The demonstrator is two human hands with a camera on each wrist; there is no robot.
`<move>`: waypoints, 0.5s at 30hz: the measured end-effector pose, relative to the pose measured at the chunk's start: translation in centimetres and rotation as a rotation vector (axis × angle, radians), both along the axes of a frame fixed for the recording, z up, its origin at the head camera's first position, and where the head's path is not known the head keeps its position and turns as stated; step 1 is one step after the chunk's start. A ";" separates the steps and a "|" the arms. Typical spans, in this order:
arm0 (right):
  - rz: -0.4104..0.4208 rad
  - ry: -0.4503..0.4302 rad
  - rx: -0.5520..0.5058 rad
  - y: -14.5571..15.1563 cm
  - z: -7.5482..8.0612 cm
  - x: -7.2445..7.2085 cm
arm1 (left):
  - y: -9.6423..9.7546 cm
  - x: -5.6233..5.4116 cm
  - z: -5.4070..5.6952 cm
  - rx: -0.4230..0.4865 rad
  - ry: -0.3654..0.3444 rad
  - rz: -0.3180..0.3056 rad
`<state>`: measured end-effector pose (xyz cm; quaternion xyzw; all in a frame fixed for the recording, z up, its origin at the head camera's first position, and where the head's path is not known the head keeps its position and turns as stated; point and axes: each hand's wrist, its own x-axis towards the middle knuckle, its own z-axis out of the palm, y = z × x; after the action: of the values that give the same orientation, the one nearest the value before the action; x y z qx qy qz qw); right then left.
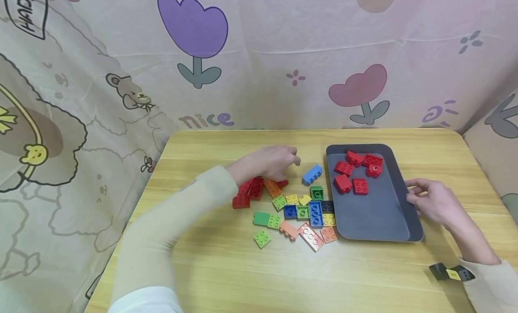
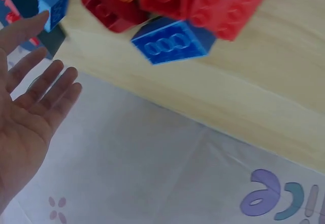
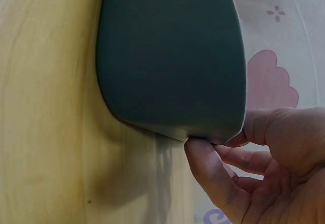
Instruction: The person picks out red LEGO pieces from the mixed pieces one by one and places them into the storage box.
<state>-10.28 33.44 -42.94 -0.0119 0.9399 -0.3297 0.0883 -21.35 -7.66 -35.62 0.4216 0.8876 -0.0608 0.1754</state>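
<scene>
My left hand [image 1: 279, 162] hovers over the back edge of the brick pile, fingers spread and holding nothing. Beneath it lie red bricks [image 1: 256, 188] and an orange brick [image 1: 273, 188]. A blue brick [image 1: 312, 175] stands just to its right; in the left wrist view another blue brick [image 2: 172, 41] shows beside red bricks [image 2: 223, 5]. On the right, my right hand [image 1: 435, 200] pinches the rim of the dark grey tray [image 1: 413, 221] between thumb and fingers, as the right wrist view of the tray wall [image 3: 172, 82] shows. Several red bricks [image 1: 360, 186] lie inside the tray.
Between the pile and the tray are green [image 1: 261, 219], yellow [image 1: 292, 199], blue [image 1: 315, 214] and black bricks [image 1: 328, 207]. Salmon bricks [image 1: 310, 236] lie nearer the front. A patterned cloth [image 1: 267, 79] hangs behind the wooden table [image 1: 243, 277]. A black strap piece [image 1: 451, 272] is by the right wrist.
</scene>
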 end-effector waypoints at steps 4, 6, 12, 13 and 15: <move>0.001 -0.001 -0.007 0.0 0.0 0.0 | -1.0 0.3 -0.8 -0.023 -0.025 -0.005; 0.001 0.004 -0.009 0.0 0.0 0.0 | -1.4 0.5 -1.2 -0.031 -0.032 -0.003; -0.002 0.007 -0.008 -0.1 0.0 0.0 | -2.4 0.7 -2.1 -0.038 -0.039 0.002; -0.002 0.007 -0.007 -0.1 0.0 0.0 | -2.4 0.7 -2.2 -0.037 -0.040 0.002; -0.001 0.008 -0.006 -0.1 0.0 0.0 | -2.5 0.8 -2.4 -0.032 -0.041 -0.002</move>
<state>-10.25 33.34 -42.94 -0.0129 0.9392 -0.3325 0.0844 -20.59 -10.17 -38.02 0.4207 0.8823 -0.0667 0.2002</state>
